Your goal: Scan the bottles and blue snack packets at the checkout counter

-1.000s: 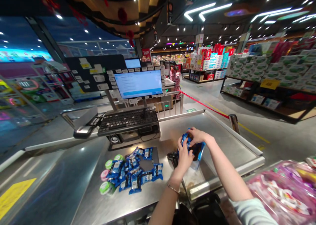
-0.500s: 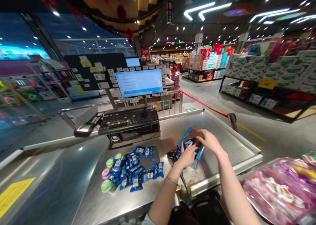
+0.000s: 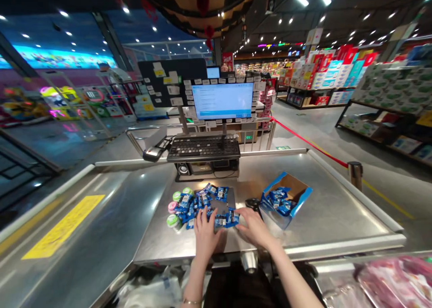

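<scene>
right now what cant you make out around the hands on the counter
All from the head view:
- blue packets under the left hand and right hand: hidden by the hands
- print on the packets: too small
- monitor text: too small and blurred
- pink plastic wrapping: cut off by the bottom edge

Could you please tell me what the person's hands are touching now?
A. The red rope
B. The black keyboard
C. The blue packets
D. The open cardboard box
C. The left hand and right hand rest on the blue packets on the steel counter; the open cardboard box stands apart.
</scene>
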Motion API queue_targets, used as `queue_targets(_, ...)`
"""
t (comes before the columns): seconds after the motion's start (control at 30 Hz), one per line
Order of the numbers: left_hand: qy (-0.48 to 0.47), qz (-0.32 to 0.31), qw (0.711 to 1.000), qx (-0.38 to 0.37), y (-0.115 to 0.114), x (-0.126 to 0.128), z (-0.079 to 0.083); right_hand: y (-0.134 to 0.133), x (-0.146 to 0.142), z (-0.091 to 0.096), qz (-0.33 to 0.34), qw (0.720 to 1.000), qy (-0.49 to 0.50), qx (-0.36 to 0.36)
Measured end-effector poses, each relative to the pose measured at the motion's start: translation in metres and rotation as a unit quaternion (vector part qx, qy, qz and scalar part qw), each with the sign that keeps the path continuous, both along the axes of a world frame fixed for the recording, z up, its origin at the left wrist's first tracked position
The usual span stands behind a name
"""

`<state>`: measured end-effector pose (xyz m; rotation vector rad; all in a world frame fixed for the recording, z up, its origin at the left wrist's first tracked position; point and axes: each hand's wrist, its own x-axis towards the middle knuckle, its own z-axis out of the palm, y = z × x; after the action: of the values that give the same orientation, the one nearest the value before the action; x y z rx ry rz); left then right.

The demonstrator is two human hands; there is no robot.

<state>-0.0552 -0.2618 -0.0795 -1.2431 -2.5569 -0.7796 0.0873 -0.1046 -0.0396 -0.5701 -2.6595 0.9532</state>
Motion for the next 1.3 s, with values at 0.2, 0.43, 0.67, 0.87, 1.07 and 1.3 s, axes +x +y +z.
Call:
queue_targets(0.2, -0.009, -0.011, 0.998, -0.063, -0.033, -0.011, -0.018, -0.052, -0.065, -0.056, 0.000, 0.996, -0.054, 0.067)
queue_targets(0.43, 0.048, 0.010, 0.992, -0.119, -0.028, -0.024, -0.024, -0.061, -0.081, -0.082, -0.060, 0.986, -0.039, 0.148)
queue_targets(0.67, 0.076, 0.023, 0.993, -0.086, -0.010, -0.006, -0.036, -0.048, -0.064, -0.096, -0.106, 0.976, -0.018, 0.188)
queue_targets(0.87, 0.107, 0.012, 0.992, -0.066, -0.008, -0.012, -0.041, -0.034, -0.051, -0.091, -0.101, 0.977, -0.049, 0.180)
queue_targets(1.07, 0.110, -0.048, 0.990, -0.075, -0.006, -0.022, -0.057, -0.025, -0.041, -0.095, -0.016, 0.986, -0.023, 0.165)
queue_targets(1.3, 0.070, -0.043, 0.996, -0.047, -0.001, -0.019, -0.063, -0.023, -0.046, -0.102, -0.059, 0.986, 0.005, 0.154)
